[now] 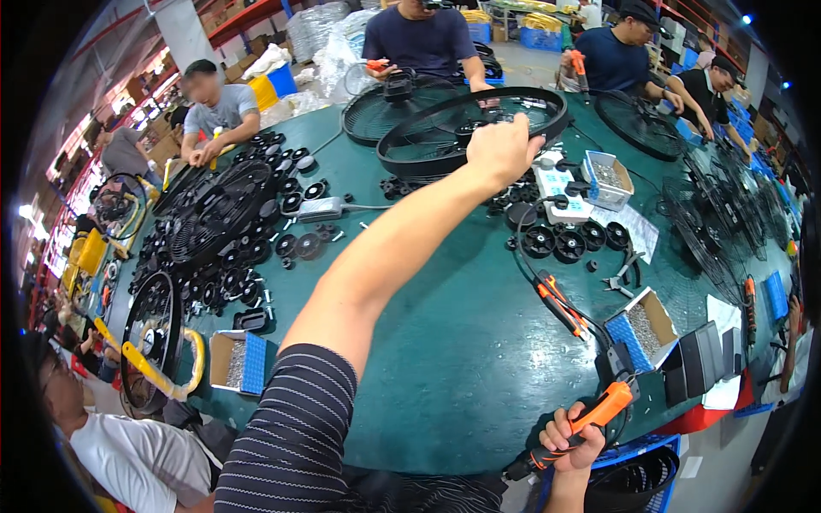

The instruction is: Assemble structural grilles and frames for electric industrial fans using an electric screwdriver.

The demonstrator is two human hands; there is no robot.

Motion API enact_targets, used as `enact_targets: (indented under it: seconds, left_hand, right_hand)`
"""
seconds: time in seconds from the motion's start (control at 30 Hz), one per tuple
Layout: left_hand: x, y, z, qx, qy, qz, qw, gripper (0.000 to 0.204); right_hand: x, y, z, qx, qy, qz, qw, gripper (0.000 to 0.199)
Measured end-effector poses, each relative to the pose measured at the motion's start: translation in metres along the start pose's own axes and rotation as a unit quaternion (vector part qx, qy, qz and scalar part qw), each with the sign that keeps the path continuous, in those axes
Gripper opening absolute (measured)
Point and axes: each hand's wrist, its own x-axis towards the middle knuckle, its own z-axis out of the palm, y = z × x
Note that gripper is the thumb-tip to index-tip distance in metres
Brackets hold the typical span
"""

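My left arm stretches far across the table, and my left hand [503, 152] is closed at the near rim of a round black fan guard [419, 168]; its fingertips are partly hidden. The guard is tilted and overlaps another black fan guard [363, 124]. A person's hand [484, 92] across the table is at its far side. Low on the right, my right hand [571, 438] is wrapped round an orange and black electric screwdriver [609, 405], held near the table's front edge.
Black knobs and small parts [231, 282] with loose screws cover the left. Screw boxes stand at the near left [235, 362], right [641, 329] and far right [609, 179]. An orange-handled tool [560, 303] and pliers [623, 278] lie right. Several people work around the table.
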Motion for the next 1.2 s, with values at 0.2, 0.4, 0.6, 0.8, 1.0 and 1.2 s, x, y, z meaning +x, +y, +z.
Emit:
enact_targets:
  seconds: [0.2,0.4,0.6,0.8,1.0,1.2]
  left_hand:
    - [0.021,-0.084,-0.107,-0.065,0.159,-0.117,0.978,0.057]
    - [-0.029,-0.234,-0.200,-0.103,0.264,-0.236,0.929,0.062]
    - [-0.114,-0.327,-0.232,-0.205,0.442,-0.454,0.746,0.070]
    - [-0.161,-0.364,-0.230,-0.241,0.524,-0.541,0.613,0.070]
    - [-0.207,-0.385,-0.217,-0.284,0.560,-0.633,0.453,0.070]
    - [-0.241,-0.421,-0.218,-0.382,0.380,-0.577,0.614,0.044]
  right_hand:
    - [-0.001,0.001,-0.001,-0.001,-0.014,0.000,1.000,0.032]
    - [-0.004,0.003,-0.006,0.000,-0.010,-0.026,1.000,0.033]
    - [-0.002,0.005,0.002,-0.035,0.002,-0.017,0.999,0.030]
    - [-0.002,0.003,0.024,-0.021,0.010,0.027,0.999,0.035]
    - [0.003,0.005,0.020,-0.002,-0.024,0.031,0.999,0.034]
    - [0.008,0.009,0.015,-0.014,0.104,-0.011,0.994,0.021]
